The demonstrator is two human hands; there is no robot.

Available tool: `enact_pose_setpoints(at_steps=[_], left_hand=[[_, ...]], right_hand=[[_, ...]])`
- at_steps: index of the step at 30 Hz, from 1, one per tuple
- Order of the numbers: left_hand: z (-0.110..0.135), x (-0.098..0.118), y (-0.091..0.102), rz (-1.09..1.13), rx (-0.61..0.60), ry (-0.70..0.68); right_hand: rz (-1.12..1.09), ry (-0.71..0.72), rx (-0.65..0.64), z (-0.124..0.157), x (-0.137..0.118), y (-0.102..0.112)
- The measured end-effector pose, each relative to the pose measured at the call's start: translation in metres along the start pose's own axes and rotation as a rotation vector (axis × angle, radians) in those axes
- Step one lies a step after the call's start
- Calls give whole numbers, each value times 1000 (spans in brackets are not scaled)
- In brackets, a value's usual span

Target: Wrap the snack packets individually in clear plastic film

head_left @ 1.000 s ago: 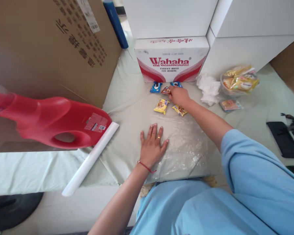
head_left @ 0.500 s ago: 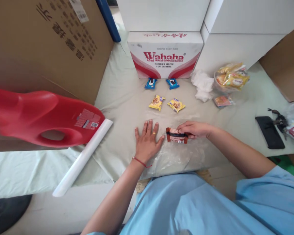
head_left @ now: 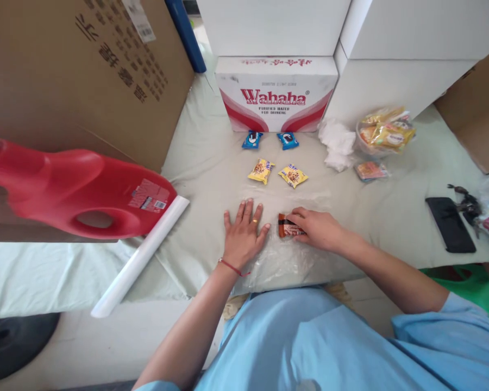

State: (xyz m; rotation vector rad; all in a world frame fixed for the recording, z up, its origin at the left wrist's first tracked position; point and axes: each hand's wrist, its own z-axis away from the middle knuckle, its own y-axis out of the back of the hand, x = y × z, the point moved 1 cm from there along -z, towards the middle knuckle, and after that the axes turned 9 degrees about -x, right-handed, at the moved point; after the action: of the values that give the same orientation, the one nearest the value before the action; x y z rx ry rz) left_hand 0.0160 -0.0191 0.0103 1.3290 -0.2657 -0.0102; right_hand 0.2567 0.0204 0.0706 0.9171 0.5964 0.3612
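Note:
My left hand [head_left: 243, 233] lies flat with its fingers spread on the left edge of a clear plastic sheet [head_left: 293, 259] on the table. My right hand [head_left: 315, 228] rests on a brown snack packet [head_left: 285, 226] and presses it onto the sheet, just right of my left hand. Beyond the sheet lie two yellow cookie packets [head_left: 261, 170] [head_left: 293, 175]. Farther back lie two blue packets [head_left: 251, 139] [head_left: 288, 140] in front of a white and red Wahaha box [head_left: 275, 94].
A red jug [head_left: 81, 193] lies on its side at the left beside a white roll [head_left: 140, 255] and a big cardboard box [head_left: 81, 70]. At the right are crumpled tissue [head_left: 337, 143], a bowl of snack packets [head_left: 385, 134], a loose packet [head_left: 369, 170], a phone [head_left: 450, 224] and keys [head_left: 466, 203].
My right hand picked the brown packet up from near the Wahaha box, carried it back and set it down on the plastic sheet. My left hand stayed flat.

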Motion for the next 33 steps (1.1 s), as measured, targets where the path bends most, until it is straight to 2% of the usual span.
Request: enact_pose_setpoints(at_steps=[2, 5, 8, 14, 15, 17, 19, 20, 22, 24, 27, 29, 31, 33], left_hand=[[0, 0, -1, 1, -2, -2], [-1, 0, -2, 2, 12, 5], [-1, 1, -4, -1, 28, 12], [0, 0, -5, 12, 56, 1], [0, 0, -5, 17, 56, 0], [-1, 0, -5, 23, 52, -1], [-1, 0, -4, 23, 47, 2], [-1, 0, -4, 22, 45, 3], [-1, 0, -4, 19, 45, 7], [-2, 0, -4, 20, 46, 9], [-2, 0, -4, 23, 50, 6], [-2, 0, -4, 26, 51, 2], [-2, 0, -4, 31, 53, 2], [-2, 0, -5, 38, 55, 7]], right_hand=[[4, -40, 14, 1, 2, -5], [-24, -77, 81, 5, 6, 0], [-49, -30, 120, 4, 1, 6], [-43, 58, 34, -19, -11, 4], [-63, 67, 66, -23, -7, 9], [-112, 8, 235, -33, 7, 26], [-138, -168, 437, -47, 29, 47], [-140, -272, 490, -56, 41, 57], [-131, -441, 457, -77, 61, 69], [-109, -504, 348, -98, 74, 71], [-131, -469, 268, -121, 83, 64], [-220, -441, 249, -126, 85, 61], [-314, -432, 272, -120, 87, 61], [-358, -430, 409, -103, 86, 65]])
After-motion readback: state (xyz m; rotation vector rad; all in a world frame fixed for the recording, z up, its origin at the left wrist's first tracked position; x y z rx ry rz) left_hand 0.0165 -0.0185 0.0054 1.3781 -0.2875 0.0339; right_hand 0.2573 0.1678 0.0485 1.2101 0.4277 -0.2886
